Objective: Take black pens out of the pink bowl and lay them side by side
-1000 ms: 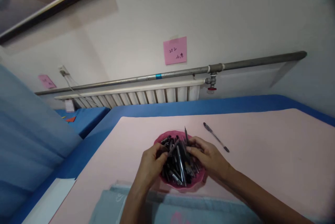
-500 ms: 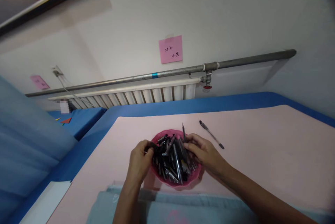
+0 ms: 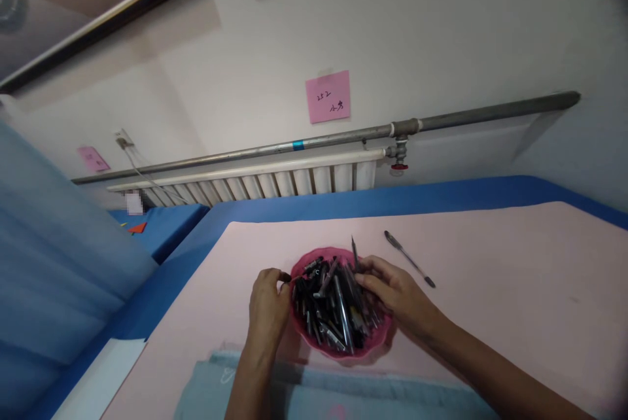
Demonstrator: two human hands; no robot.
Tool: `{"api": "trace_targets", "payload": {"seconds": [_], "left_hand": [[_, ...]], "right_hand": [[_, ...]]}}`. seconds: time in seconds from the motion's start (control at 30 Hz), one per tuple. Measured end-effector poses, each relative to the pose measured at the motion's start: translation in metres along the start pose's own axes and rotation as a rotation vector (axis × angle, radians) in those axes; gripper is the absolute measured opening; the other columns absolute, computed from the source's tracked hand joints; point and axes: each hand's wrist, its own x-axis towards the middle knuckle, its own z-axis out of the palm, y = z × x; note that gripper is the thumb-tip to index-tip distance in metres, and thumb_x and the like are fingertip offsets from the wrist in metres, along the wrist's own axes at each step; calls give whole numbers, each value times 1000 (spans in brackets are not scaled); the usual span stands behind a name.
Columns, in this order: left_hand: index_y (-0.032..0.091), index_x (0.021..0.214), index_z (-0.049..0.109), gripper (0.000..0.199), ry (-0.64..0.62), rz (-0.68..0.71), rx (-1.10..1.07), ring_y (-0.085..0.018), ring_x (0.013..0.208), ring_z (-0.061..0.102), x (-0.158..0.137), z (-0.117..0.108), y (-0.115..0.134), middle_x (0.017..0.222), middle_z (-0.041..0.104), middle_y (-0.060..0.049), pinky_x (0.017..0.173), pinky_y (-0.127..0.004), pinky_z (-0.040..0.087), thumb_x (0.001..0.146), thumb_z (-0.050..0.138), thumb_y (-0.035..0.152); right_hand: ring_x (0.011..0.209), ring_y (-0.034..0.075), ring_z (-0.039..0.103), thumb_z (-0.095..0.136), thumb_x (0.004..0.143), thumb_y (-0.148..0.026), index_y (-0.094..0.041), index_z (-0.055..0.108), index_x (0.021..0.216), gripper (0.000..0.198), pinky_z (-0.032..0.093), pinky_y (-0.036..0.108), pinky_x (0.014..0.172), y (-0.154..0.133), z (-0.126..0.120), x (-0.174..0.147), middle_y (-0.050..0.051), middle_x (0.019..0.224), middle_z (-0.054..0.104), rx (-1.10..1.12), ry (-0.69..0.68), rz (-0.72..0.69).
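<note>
A pink scalloped bowl [image 3: 338, 356] stands on the pink table cover, heaped with black and clear pens and pen parts [image 3: 338, 309]. My right hand [image 3: 392, 286] is over the bowl's right rim, thumb and fingers closed on a pen [image 3: 354, 248] whose bare tip points up. At the left rim is my left hand [image 3: 269, 305], thumb and forefinger bent together. Something small and dark shows at its fingertips, too small to name. A capped black pen [image 3: 409, 258] lies on the cover to the right of the bowl.
Folded light-blue cloth [image 3: 304, 394] lies in front of the bowl. White paper [image 3: 98, 377] is at the lower left, beside a blue curtain [image 3: 53, 256]. A blue table edge [image 3: 373, 196], white radiator [image 3: 294, 181] and metal pipe [image 3: 343, 137] run along the wall.
The view has shifted slightly, so everything appears a little further right. My left hand has drawn back from among the pens to the bowl's left rim. My right hand still holds the pen upright.
</note>
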Motion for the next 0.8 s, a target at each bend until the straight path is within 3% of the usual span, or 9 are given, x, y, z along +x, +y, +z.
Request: {"api": "trace_targets", "payload": {"seconds": [0.23, 0.33, 0.5, 0.67, 0.8], "left_hand": [[10, 94, 68, 31, 17, 49, 329, -29, 109, 50, -5, 17, 16, 120, 57, -16, 92, -39, 38, 82, 45, 28], [11, 97, 67, 29, 21, 39, 365, -29, 110, 49, -6, 22, 19, 123, 56, -15, 91, -38, 38, 82, 48, 27], [15, 92, 68, 25, 29, 69, 326, -25, 108, 50, -7, 17, 20, 119, 58, -11, 90, -35, 37, 80, 47, 19], [16, 84, 67, 27, -13, 96, 350, -24, 90, 55, -9, 7, 22, 95, 64, -11, 79, -35, 37, 83, 40, 19], [18, 86, 67, 21, -54, 77, 399, -25, 91, 53, -11, 6, 26, 97, 63, -11, 75, -34, 35, 79, 47, 21]], "right_hand": [[47, 9, 42, 55, 74, -33, -21, 52, 78, 13, 31, 22, 44, 0, -1, 0, -7, 55, 47, -47, -12, 2], [48, 10, 43, 54, 75, -34, -21, 53, 79, 13, 32, 22, 45, 0, 0, -1, -6, 57, 49, -78, 15, -14], [47, 9, 42, 53, 76, -33, -21, 51, 78, 12, 32, 22, 44, 0, 1, -2, -7, 55, 45, -103, 9, -32], [51, 10, 45, 53, 77, -31, -21, 52, 79, 11, 35, 22, 45, 1, -1, 0, -5, 60, 49, -80, -20, -40], [49, 10, 45, 54, 77, -30, -21, 53, 79, 10, 37, 23, 46, 3, -3, 2, -6, 58, 49, -120, -29, -43]]}}
